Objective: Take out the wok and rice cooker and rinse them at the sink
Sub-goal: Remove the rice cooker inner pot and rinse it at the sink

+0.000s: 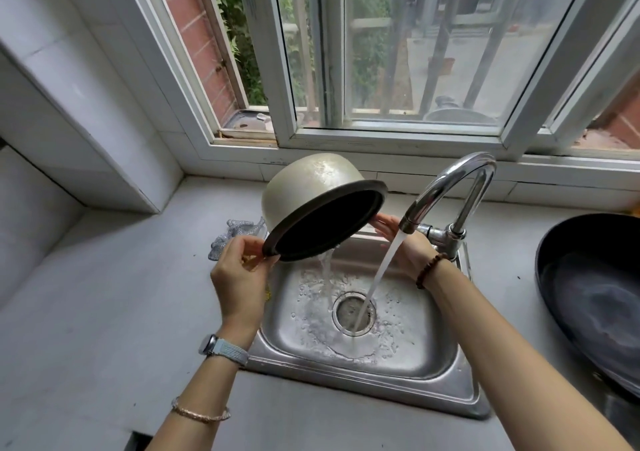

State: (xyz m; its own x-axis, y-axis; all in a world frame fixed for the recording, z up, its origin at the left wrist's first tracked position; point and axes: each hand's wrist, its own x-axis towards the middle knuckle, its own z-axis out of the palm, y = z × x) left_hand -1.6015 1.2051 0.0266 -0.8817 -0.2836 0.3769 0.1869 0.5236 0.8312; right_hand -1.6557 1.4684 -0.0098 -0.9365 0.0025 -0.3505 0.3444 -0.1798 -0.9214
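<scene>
Left hand [239, 277] pinches dark rim of round metal pot [311, 187], right hand [405, 242] flat-fingered against opposite rim; pot tipped over steel sink [381, 385], water spilling. Black wok [588, 294] on counter, right.

White-framed sliding window [398, 52] behind grey counter [104, 312]; white tiled wall [86, 87] left; daylight, brick [201, 35] and foliage [239, 35] outside
</scene>
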